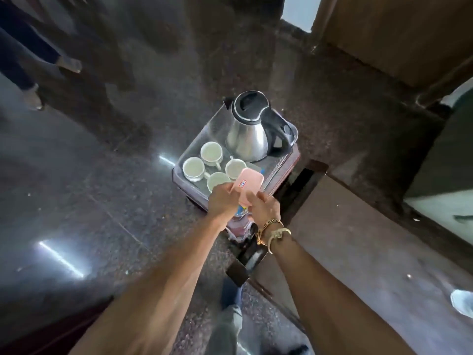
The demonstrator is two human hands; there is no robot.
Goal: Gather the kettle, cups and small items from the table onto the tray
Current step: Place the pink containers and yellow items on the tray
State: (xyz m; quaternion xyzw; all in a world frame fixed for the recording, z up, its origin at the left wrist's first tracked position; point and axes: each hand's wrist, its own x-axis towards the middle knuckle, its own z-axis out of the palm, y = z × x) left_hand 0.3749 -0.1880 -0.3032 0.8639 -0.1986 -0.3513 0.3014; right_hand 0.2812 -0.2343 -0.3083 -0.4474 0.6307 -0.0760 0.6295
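both hands [222, 201] grip pink box [247, 185], over tray [286, 162]

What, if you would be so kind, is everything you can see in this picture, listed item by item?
kettle: one, steel with black lid and handle, far end of the tray.
cups: four, white, clustered on the near half of the tray.
tray: one, silver, on a small dark table.
pink box: one, held over the tray's near edge, partly above a cup.
bottle: one, only partly seen beneath the hands; colour unclear.
dark flat object: one, black, lying below the right wrist.
floor: dark speckled stone.
bracelets: gold, on the right wrist.
left hand: gripping the pink box's near left edge.
right hand: gripping its near right edge.
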